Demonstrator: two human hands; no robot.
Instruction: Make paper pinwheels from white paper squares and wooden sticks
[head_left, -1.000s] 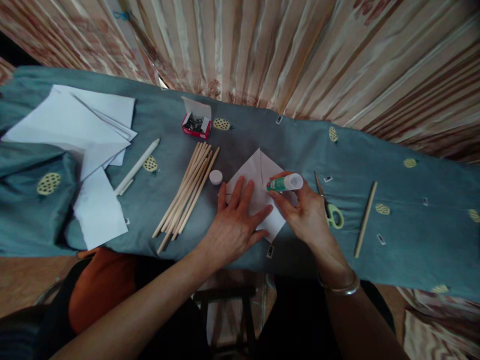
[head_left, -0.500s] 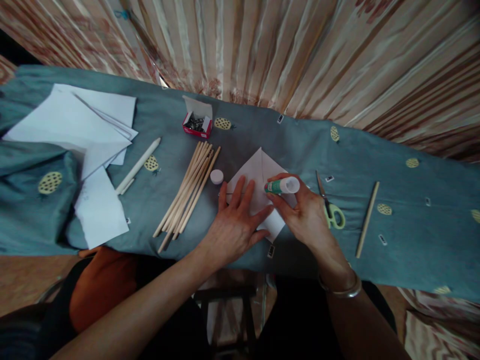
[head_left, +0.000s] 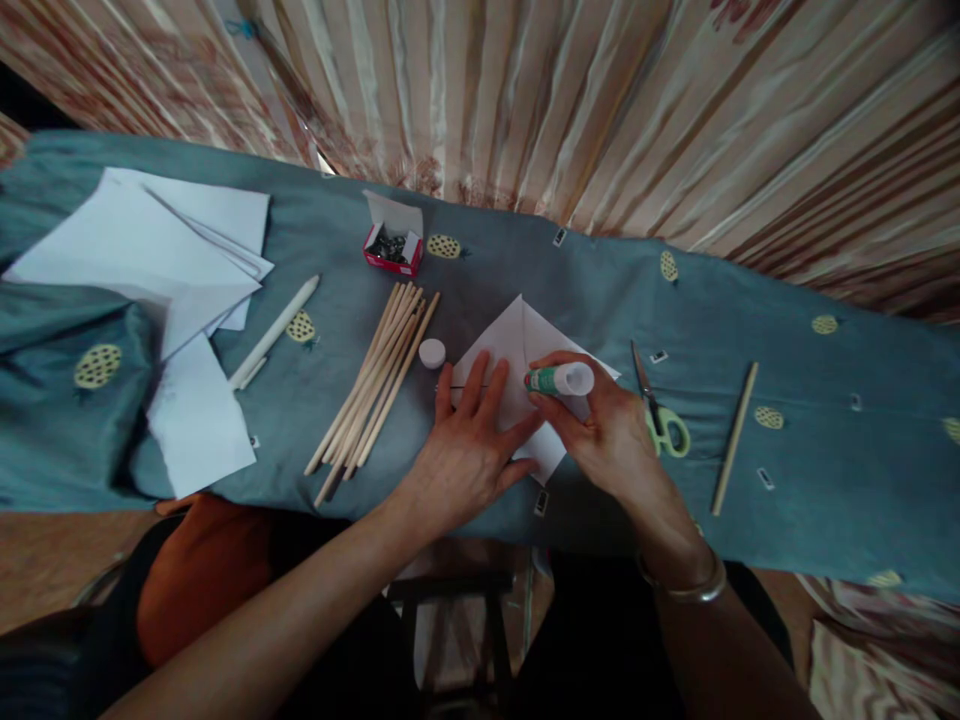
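Note:
A square of white paper [head_left: 499, 325] with fold lines lies cornerwise in front of me. My left hand [head_left: 469, 435] rests flat on its left part, fingers spread. Pinched in my right hand [head_left: 607, 425] is a green and white glue stick [head_left: 559, 379], tilted, its tip down at the paper near the middle crease. Whether the tip touches the sheet is hidden by the fingers. The white glue cap [head_left: 432, 353] stands on the cloth just left of the paper. Right of my right hand lie scissors [head_left: 667, 432] with light green handles.
Thin wooden sticks [head_left: 375, 390] lie in a bundle left of the paper; a single stick [head_left: 735, 440] is at the right. Behind the bundle stands a red box [head_left: 393, 252] of small metal pieces. White sheets [head_left: 142, 235] and a rolled paper tube [head_left: 277, 330] are farther left.
My right hand has shifted very slightly to the left with the glue stick. The left hand keeps its place on the paper.

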